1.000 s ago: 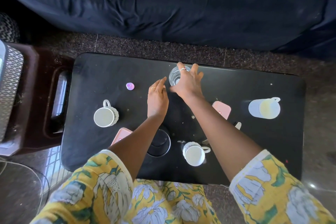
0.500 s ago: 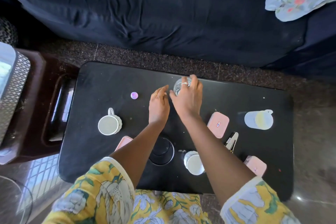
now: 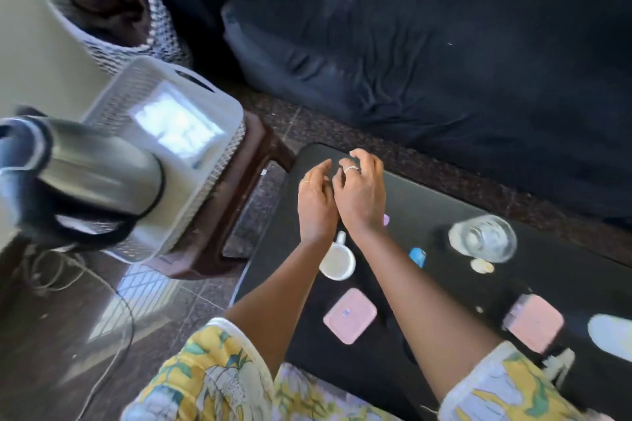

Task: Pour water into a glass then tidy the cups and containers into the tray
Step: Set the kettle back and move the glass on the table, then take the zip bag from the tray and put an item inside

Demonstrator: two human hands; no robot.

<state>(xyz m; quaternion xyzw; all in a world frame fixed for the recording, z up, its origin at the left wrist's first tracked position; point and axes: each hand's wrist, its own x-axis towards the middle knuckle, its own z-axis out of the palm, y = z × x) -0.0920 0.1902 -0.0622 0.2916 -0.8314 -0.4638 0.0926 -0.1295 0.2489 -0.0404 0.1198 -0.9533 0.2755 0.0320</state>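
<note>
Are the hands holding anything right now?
No. Both the left hand and right hand hover empty over the black table, fingers loosely curled. The glass stands untouched.

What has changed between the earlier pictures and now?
The right hand has let go of the clear drinking glass and, with the left hand, moved empty towards the black table's left end. The view swung left. The white mug stayed put.

At nine o'clock we see a motion-blurred kettle (image 3: 85, 178), cut by the frame's left edge. Our forearms partly cover a mug (image 3: 338, 260); a white container (image 3: 612, 331) is cropped at three o'clock.
</note>
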